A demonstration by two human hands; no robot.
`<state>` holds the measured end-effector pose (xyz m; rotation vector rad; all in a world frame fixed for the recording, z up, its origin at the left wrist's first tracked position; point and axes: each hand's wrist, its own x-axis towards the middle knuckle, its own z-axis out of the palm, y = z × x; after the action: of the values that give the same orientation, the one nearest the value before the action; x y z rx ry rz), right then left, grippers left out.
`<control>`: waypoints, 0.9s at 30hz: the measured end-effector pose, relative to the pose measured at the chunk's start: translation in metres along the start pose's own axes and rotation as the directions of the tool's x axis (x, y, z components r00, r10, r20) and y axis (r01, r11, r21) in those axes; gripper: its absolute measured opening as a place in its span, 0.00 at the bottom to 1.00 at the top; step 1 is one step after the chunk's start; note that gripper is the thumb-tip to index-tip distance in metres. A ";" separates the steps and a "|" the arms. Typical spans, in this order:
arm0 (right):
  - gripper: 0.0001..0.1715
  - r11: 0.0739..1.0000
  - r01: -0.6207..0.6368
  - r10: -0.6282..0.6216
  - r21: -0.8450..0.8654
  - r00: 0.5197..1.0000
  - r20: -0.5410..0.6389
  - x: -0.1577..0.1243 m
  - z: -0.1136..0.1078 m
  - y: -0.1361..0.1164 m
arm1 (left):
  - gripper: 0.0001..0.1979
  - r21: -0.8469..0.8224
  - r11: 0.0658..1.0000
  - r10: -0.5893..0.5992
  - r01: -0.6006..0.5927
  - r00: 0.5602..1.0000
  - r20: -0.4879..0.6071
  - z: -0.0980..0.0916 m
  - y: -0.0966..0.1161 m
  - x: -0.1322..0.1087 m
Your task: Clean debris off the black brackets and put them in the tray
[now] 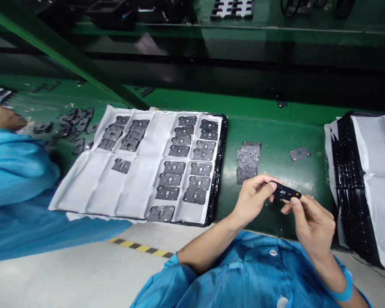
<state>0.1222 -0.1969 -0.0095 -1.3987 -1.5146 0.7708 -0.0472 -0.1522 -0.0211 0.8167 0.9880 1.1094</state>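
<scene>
A small flat black plate with cut-outs [285, 192] is held between my two hands, above the near edge of the green table. My left hand [255, 194] pinches its left end between thumb and fingers. At the other end, by a small yellowish spot, my right hand [312, 218] has its thumb and fingers closed on the plate. Just beyond my left hand lies a pile of similar dark plates [248, 158]. One single plate [300, 154] rests apart, farther right on the table.
To the left, a tray lined with white sheet [136, 184] carries rows of plates. Stacked black trays [349, 184] stand at the right. A co-worker's blue sleeve [16, 167] is at far left, near loose plates [75, 122]. A green post [70, 55] slants behind the tray.
</scene>
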 end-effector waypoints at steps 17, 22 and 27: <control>0.11 0.983 -0.105 0.113 0.154 0.993 -0.044 0.006 0.004 0.005 | 0.20 0.207 0.978 0.010 0.001 0.999 -0.051 0.005 0.006 -0.015; 0.11 0.974 -0.124 0.127 0.192 0.992 -0.005 0.008 0.002 0.003 | 0.18 0.234 0.969 0.086 -0.079 0.996 -0.019 0.005 0.011 -0.018; 0.12 0.965 -0.144 0.150 0.219 0.989 -0.011 0.010 0.000 0.002 | 0.15 0.261 0.955 0.138 -0.140 0.990 0.027 0.004 0.010 -0.023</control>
<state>0.1237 -0.1864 -0.0097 -1.3599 -1.2731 0.9751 -0.0495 -0.1715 -0.0053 1.1183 1.0983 1.1070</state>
